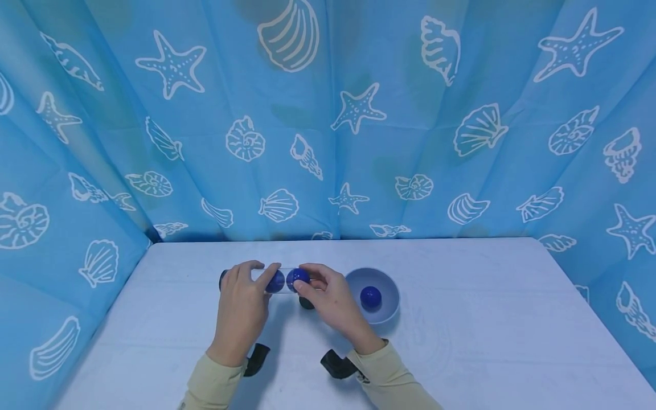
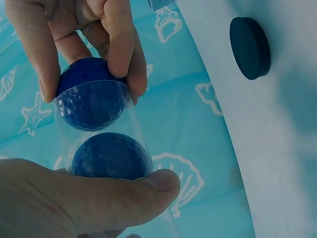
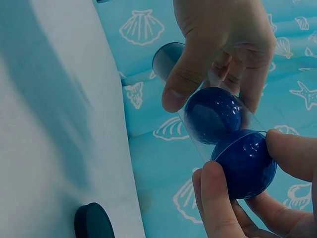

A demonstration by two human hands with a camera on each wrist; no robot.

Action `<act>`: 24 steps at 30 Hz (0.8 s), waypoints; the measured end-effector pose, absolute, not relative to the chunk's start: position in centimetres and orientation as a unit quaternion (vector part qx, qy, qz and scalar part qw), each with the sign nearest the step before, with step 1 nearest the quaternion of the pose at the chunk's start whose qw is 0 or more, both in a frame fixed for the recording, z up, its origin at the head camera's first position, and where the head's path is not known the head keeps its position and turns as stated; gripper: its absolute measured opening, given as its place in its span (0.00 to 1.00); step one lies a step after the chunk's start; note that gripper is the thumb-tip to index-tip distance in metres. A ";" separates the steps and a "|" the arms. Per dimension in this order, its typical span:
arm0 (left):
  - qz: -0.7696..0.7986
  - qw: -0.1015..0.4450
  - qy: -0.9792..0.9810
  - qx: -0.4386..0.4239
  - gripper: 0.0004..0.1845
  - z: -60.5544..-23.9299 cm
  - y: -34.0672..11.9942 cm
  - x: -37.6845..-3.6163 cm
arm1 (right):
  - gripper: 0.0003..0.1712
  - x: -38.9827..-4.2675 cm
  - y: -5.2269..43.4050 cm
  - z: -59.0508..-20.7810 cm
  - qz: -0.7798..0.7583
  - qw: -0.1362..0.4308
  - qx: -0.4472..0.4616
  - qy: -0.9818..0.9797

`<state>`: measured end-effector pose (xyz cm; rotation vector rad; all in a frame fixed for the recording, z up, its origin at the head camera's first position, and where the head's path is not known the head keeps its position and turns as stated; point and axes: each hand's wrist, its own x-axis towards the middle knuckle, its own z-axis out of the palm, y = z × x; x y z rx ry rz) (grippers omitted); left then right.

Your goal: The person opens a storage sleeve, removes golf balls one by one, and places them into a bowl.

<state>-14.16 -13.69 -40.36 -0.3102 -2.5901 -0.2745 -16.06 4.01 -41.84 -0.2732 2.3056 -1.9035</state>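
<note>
My left hand (image 1: 241, 313) grips a clear plastic tube (image 2: 132, 115) above the table, holding it roughly level in the head view, its dark closed end (image 3: 166, 60) on the far left. A blue golf ball (image 2: 111, 156) sits inside the tube, by the left thumb. At the tube's open right end, my right hand (image 1: 335, 299) pinches a second blue golf ball (image 3: 251, 171). That ball is partly within the mouth, its outer half still showing between the fingers. The two balls look close together; the wrist views show different gaps.
Right of the hands stands a grey-blue bowl (image 1: 393, 307) with one blue ball (image 1: 370, 297) in it. A round black cap (image 2: 250, 48) lies on the white table (image 1: 487, 319) below the tube. Black curved pieces (image 1: 256, 360) show beside both wrists. A blue seashell curtain (image 1: 328, 165) hangs behind.
</note>
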 end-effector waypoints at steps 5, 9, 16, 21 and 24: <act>-0.104 0.255 -0.954 -0.116 0.28 -40.3 -13.7 -14.1 | 0.27 -16.1 4.1 -41.8 -0.625 0.067 -0.089 0.772; -0.107 0.253 -0.955 -0.116 0.28 -40.3 -13.7 -14.1 | 0.27 -16.1 4.2 -41.8 -0.625 0.068 -0.090 0.772; -0.110 0.250 -0.955 -0.116 0.29 -40.3 -13.6 -14.1 | 0.27 -16.1 4.3 -41.7 -0.630 0.067 -0.091 0.768; -0.108 0.248 -0.956 -0.112 0.30 -40.2 -13.6 -14.2 | 0.27 -16.2 4.4 -41.7 -0.621 0.062 -0.083 0.777; -0.106 0.246 -0.957 -0.109 0.30 -40.2 -13.6 -14.2 | 0.26 -16.3 4.5 -41.7 -0.617 0.059 -0.080 0.781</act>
